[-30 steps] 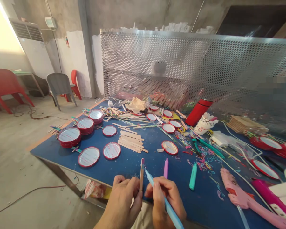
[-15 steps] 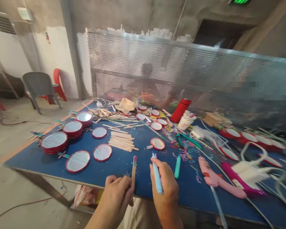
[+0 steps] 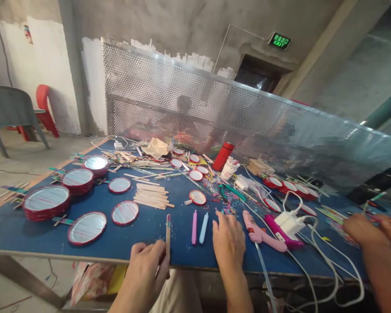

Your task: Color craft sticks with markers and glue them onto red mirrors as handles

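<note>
My left hand (image 3: 150,265) is closed around the lower end of a wooden craft stick (image 3: 168,232), which stands upright with pink and teal colour near its tip. Right of it, a pink marker (image 3: 194,227) and a light-blue marker (image 3: 203,228) lie side by side on the blue table. Just beyond them my right hand (image 3: 230,239) is down at the tabletop, back upward, fingers curled; whatever is under them is hidden. A row of plain craft sticks (image 3: 151,195) lies ahead, near a round red-rimmed disc (image 3: 125,212).
Stacked red-rimmed discs (image 3: 47,202) stand at the left. A pink glue gun (image 3: 260,234), a magenta power strip (image 3: 282,232) and white cables lie at the right. Behind are a red bottle (image 3: 223,156) and a mesh partition (image 3: 169,95). Another person's hands (image 3: 361,230) are at far right.
My right hand has let go of the light-blue marker, now lying beside the pink one, and has moved right over where a teal marker lay. The view has swung right, bringing in another person's hands.
</note>
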Demonstrator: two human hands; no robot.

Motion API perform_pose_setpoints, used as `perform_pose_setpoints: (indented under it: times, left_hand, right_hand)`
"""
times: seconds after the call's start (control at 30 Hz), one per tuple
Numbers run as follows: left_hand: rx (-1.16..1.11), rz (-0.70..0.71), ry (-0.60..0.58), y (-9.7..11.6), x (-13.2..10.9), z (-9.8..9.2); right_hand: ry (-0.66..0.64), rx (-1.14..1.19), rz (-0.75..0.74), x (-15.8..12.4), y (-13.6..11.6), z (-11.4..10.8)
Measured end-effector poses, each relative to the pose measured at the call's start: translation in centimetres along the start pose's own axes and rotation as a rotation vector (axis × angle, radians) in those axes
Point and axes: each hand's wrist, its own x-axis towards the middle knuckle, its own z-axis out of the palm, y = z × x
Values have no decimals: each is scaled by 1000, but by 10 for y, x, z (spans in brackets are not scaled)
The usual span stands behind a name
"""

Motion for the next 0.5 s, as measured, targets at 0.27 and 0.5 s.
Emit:
perform_pose_setpoints:
  times: [0.27,0.5]
  left_hand:
    - [8,-101,-55,19,2,-10]
    - [11,-111,12,20,1,-4]
  right_hand:
    - [-92,-9,103,1,13,11]
    - [-106,35,-73,4,2,-5]
